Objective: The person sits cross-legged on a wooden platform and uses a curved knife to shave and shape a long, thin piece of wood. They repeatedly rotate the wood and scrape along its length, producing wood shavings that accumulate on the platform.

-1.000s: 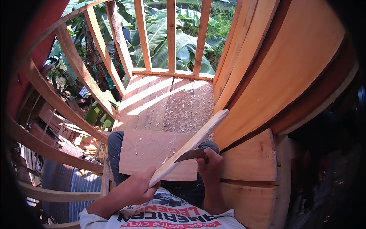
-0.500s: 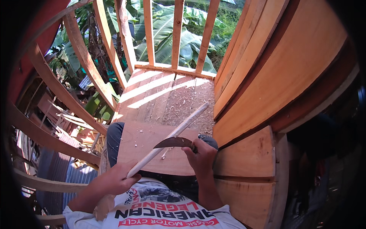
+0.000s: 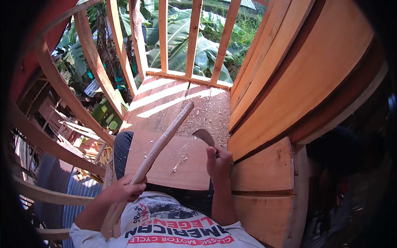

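Both hands grip: left [image 3: 124, 189] stick [image 3: 163, 142], right [image 3: 219, 162] blade [image 3: 204, 136].

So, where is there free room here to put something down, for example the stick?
The board on the lap is mostly bare between the stick and the right hand, with only small chips. The plank floor toward the railing is open on its left; wood shavings cover its right. Near the blade it is crowded.

Pale wooden stick [image 3: 165, 138] slanted; curved blade [image 3: 203, 135] raised.

Stick [image 3: 161, 142] swung upright; blade [image 3: 203, 136] lifted off.
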Demonstrator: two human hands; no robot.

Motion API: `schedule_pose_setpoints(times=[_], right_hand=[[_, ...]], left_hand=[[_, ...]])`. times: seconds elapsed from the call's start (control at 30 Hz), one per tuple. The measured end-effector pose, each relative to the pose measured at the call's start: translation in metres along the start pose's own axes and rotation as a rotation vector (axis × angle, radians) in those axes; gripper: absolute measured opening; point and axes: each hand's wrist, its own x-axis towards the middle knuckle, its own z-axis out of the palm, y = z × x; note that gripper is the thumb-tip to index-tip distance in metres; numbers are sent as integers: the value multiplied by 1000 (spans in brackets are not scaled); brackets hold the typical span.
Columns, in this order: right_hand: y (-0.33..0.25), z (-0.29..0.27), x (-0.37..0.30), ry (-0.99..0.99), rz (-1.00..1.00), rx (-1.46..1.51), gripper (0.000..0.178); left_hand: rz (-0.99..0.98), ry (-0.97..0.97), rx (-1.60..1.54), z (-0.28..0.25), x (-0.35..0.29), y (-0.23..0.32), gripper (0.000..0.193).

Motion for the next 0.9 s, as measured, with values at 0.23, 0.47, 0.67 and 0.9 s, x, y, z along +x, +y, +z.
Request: schedule_pose_setpoints(times=[0.23,0.47,0.67,0.9], right_hand=[[5,-13,-3,34,69,-122,50],[-15,24,10,41,46,214,53],[-27,25,36,-11,-264,2,49],[-10,15,56,5,-279,-175,47]], left_hand=[[40,-121,189,36,-6,25,12],[95,29,313,42,-8,47,11],[284,55,293,25,0,50,13],[260,-23,260,11,31,52,16]])
